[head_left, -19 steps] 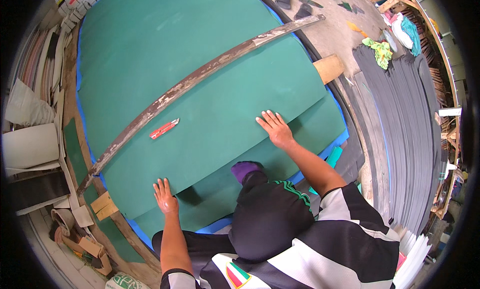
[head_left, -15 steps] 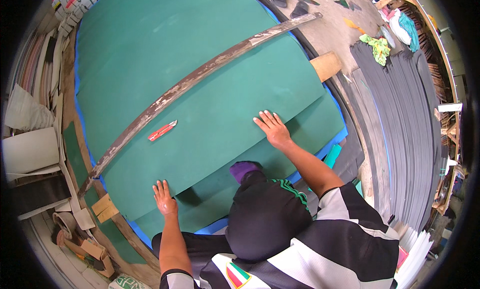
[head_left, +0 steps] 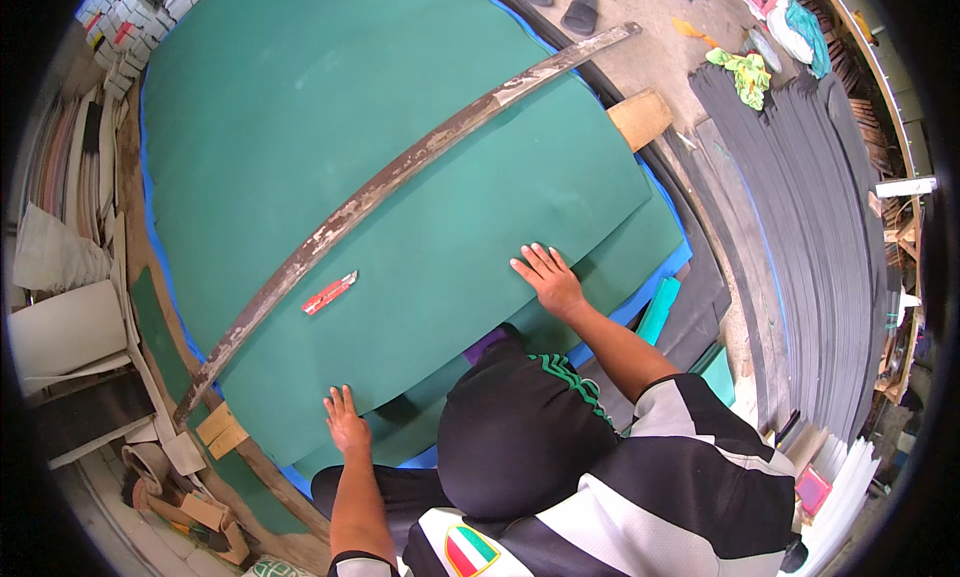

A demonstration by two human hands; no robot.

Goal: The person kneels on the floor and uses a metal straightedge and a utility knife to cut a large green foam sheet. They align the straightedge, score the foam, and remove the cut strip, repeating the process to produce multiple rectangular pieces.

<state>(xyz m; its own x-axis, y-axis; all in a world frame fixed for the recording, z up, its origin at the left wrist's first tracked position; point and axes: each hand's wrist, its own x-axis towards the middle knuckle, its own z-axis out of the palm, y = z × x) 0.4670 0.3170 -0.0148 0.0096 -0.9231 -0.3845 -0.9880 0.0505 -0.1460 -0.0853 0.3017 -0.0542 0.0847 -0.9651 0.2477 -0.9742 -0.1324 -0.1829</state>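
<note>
A large green sheet [head_left: 450,262] lies in front of me, its near edge raised over another green layer. My left hand [head_left: 348,424] rests flat with fingers spread at that edge, on the left. Further right, my right hand [head_left: 548,280] is also flat and open on the sheet near the edge. Neither hand holds anything. A red utility knife [head_left: 330,293] with its blade out lies on the sheet beyond my left hand. Across the sheet runs a long worn wooden bar [head_left: 395,177]. My purple-socked foot [head_left: 484,347] is partly hidden under the raised edge.
Blue sheeting [head_left: 660,277] shows around the green stack. Wood blocks sit at its left side [head_left: 221,430] and right side [head_left: 640,119]. Dark grey sheets [head_left: 790,247] are piled at right. Slippers [head_left: 580,12] lie on the floor at far right. Rolls and boards [head_left: 65,327] line the left.
The view has shifted slightly, so the knife and the bar's left end appear lower. The sheet's near edge now covers more of my sock. Both hands stay flat on the sheet.
</note>
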